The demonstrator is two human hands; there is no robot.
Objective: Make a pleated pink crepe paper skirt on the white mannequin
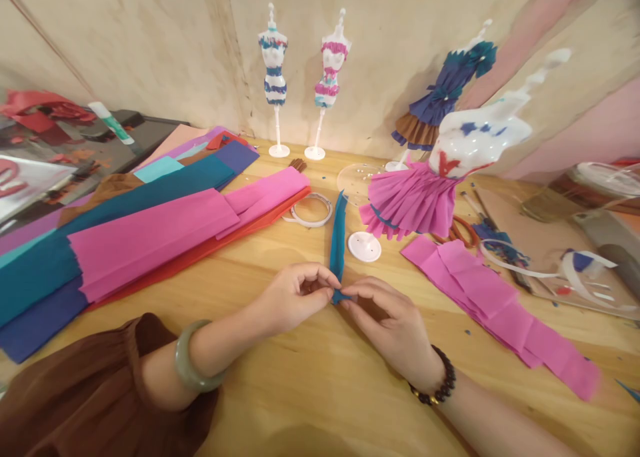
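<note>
A narrow strip of teal crepe paper (338, 233) runs away from me over the wooden table, its near end bunched between my fingers. My left hand (300, 295) pinches that end between thumb and fingertips. From the other side my right hand (387, 313) grips the same gathered end, its fingertips close to the left ones. Just beyond the hands lies a white round base (365, 246). A small mannequin (480, 137) in a pleated pink paper skirt (415, 197) leans above it, tilted to the right.
Stacked crepe paper sheets (150, 240) fill the left side. A roll of double-sided tape (327, 211) lies ahead. Two bare mannequins (274, 77) and a dressed one (443, 93) stand by the wall. Pink paper strips (495, 303), orange-handled scissors (463, 230) and a board (530, 230) lie right.
</note>
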